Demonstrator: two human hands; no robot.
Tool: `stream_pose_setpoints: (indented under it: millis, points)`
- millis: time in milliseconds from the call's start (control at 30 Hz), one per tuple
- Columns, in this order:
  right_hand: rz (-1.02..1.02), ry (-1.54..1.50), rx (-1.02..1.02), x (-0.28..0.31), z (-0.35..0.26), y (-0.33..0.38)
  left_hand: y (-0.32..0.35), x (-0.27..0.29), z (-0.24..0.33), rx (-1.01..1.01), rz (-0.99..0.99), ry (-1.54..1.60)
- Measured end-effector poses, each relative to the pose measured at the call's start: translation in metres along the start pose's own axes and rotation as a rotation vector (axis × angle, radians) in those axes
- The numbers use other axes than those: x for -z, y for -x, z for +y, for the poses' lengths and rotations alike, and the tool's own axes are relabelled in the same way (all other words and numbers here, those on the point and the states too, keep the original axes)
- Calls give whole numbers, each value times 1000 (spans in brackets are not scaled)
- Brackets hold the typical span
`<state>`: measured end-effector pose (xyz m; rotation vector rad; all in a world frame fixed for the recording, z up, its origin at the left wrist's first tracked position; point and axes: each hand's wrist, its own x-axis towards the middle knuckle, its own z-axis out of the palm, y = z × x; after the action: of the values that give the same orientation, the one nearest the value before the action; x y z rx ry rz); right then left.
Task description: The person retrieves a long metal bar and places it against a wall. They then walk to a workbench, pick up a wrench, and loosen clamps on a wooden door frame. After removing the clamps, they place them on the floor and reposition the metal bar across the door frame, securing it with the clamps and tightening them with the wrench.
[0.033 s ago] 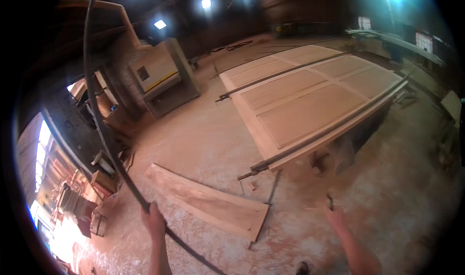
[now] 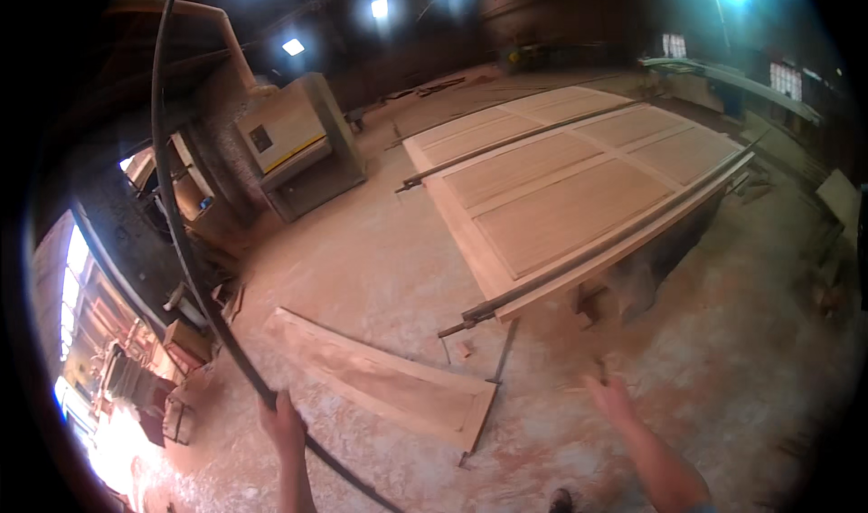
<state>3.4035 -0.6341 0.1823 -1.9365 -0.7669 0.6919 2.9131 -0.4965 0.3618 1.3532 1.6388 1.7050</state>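
Observation:
My left hand (image 2: 284, 421) is closed around a long dark bar (image 2: 217, 323). The bar slants from the top left of the view, past my hand, to the lower edge, and looks bent by the lens. Over the floor at the lower right, my right hand (image 2: 615, 403) has its fingers closed, with a small dark piece (image 2: 600, 368) sticking out of them, too blurred to name. Ahead lies a large wooden panelled door frame (image 2: 565, 219), raised off the floor. Long dark bar clamps (image 2: 624, 233) run across it. A narrower wooden panel (image 2: 389, 373) rests between my hands, lower down.
A boxy machine (image 2: 294, 151) with a yellow strip stands at the far left. Wood pieces (image 2: 190, 341) are stacked by the bright opening. A long bench (image 2: 732, 84) is at the far right. Small offcuts (image 2: 465, 348) lie near the door's front corner. My shoe tip (image 2: 561, 500) shows below.
My right hand has moved slightly left and up, and the piece in it is more blurred. My left hand still grips the bar. The whole view has shifted a little.

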Motion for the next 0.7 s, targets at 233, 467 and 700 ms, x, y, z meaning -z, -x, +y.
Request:
stream_pose_setpoints:
  millis: [233,467,700]
  points:
    - [-591,-426,702,-109,-249,63,112,98,-59,-131,-109,-509]
    - [-503,-1098,691,-66,-289,164,276,123,-88,363,-757,-431]
    - [-501,-763,56,4,-165,168,307,124,-110,300,-1053,-638]
